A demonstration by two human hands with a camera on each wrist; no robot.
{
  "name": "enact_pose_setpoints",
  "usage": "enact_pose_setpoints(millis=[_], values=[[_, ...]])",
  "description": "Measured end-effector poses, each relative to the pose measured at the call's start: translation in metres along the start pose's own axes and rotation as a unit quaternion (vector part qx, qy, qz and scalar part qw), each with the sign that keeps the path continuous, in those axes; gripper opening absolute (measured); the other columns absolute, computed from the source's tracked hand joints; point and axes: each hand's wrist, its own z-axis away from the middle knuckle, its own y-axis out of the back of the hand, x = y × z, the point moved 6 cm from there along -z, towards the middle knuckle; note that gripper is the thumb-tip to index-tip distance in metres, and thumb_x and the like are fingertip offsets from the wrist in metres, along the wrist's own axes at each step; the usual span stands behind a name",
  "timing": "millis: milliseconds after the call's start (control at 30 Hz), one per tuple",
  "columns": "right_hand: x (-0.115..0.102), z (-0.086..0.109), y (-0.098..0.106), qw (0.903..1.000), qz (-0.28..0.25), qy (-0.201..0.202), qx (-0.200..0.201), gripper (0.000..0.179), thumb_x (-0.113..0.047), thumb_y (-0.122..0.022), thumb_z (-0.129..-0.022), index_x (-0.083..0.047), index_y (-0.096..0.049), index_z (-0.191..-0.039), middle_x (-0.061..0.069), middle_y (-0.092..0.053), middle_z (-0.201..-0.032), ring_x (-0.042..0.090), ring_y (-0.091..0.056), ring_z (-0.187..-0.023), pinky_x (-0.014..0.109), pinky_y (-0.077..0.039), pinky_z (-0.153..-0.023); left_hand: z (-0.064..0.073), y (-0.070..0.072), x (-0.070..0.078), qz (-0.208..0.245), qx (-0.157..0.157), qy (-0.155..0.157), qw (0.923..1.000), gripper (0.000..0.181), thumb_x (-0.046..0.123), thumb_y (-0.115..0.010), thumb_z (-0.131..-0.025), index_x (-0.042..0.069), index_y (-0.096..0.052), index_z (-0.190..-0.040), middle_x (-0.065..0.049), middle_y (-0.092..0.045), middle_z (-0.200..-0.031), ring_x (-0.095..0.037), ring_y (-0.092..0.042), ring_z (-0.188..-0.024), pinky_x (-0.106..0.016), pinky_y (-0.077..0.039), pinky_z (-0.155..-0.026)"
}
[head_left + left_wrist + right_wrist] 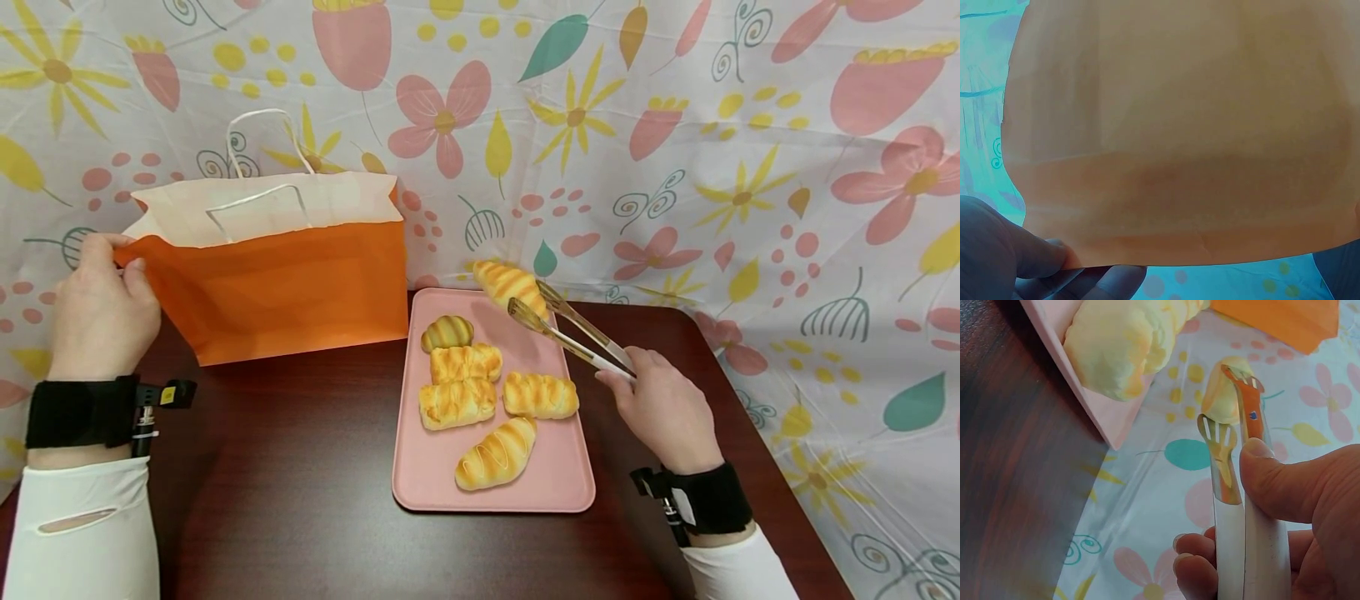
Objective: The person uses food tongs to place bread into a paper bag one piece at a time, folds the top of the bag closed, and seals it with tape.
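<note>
My left hand (pixel 101 308) pinches the left side edge of an orange paper bag (pixel 292 292) near its top; thumb and fingers also show on the bag's edge in the left wrist view. The bag stands upright with white twisted handles. In my right hand (pixel 667 408) are metal tongs with white handles (pixel 1232 550). Between the tong tips is a striped bread roll (pixel 504 285), lifted over the far edge of a pink tray (pixel 487 497). On the tray lie several other breads: a curved bread (pixel 497 454), a small ridged roll (pixel 447 332) and some rectangular ones (pixel 540 395).
The dark wooden table (pixel 300 467) lies under the tray and bag. A flower-printed cloth (pixel 675 167) hangs right behind the bag and along the right side of the table. The bag's right side stands close to the tray's left edge.
</note>
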Motion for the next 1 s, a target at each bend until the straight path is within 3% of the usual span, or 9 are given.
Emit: enact_pose_setpoints(millis=[567, 1000], values=[[-0.010, -0.002, 0.017, 0.9993, -0.007, 0.013, 0.034, 0.042, -0.038, -0.071, -0.089, -0.005, -0.062, -0.114, 0.010, -0.061, -0.090, 0.029, -0.060, -0.074, 0.056, -0.049, -0.058, 0.001, -0.001, 0.000, 0.005, -0.007, -0.004, 1.0000, 0.050, 0.026, -0.026, -0.106, -0.002, -0.025, -0.147, -0.040, -0.049, -0.119, -0.055, -0.048, -0.100, -0.066, -0.041, -0.082], [-0.018, -0.015, 0.035, 0.9966, -0.021, 0.037, 0.071, 0.039, -0.038, -0.071, -0.090, -0.009, -0.062, -0.113, 0.006, -0.059, -0.089, 0.026, -0.059, -0.073, 0.052, -0.048, -0.059, 0.001, -0.002, 0.000, 0.001, -0.003, -0.004, 1.0000, 0.050, 0.026, -0.025, -0.106, -0.002, -0.025, -0.147, -0.040, -0.049, -0.119, -0.054, -0.047, -0.099, -0.066, -0.042, -0.082]])
